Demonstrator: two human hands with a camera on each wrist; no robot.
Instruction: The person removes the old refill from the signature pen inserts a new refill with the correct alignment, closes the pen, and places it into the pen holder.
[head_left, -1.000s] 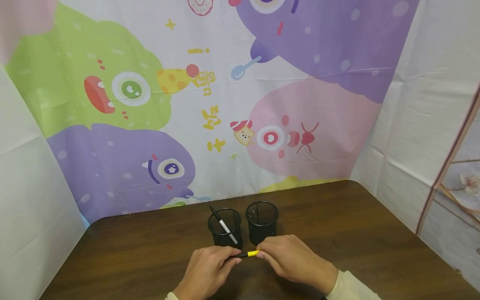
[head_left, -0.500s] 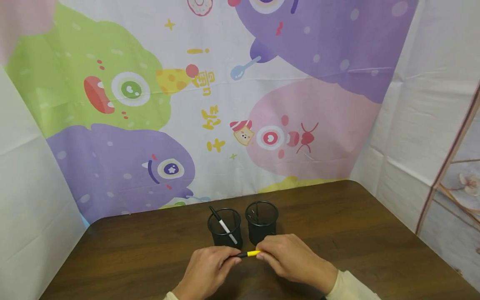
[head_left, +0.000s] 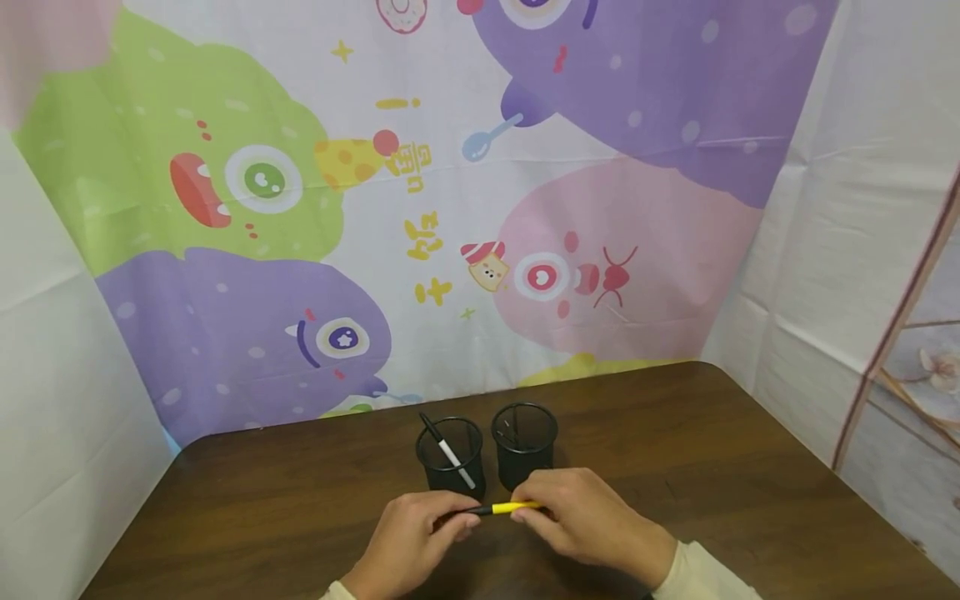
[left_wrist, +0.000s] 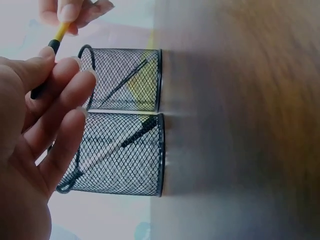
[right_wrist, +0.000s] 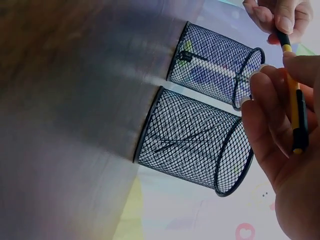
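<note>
Over the table, in front of two mesh cups, both my hands hold a slim yellow and black pen (head_left: 501,508) level between them. My left hand (head_left: 405,537) pinches its black end between thumb and forefinger. My right hand (head_left: 588,521) grips the yellow part with thumb and fingers. In the right wrist view the pen's rear, with a black clip (right_wrist: 301,110), lies along the right palm. Just behind the hands stand the left black mesh cup (head_left: 442,479), with a black and white marker (head_left: 452,457) leaning in it, and the right mesh cup (head_left: 517,467).
Thin dark sticks (right_wrist: 182,141) lean inside the right cup. Both cups stand side by side on the dark wooden table (head_left: 300,492). A printed cartoon cloth (head_left: 442,350) hangs behind the table, and white cloth (head_left: 787,292) hangs at the right side.
More of the pen's yellow part now shows by my right thumb and forefinger. My left hand has shifted very slightly to the left. The cups and marker stay put.
</note>
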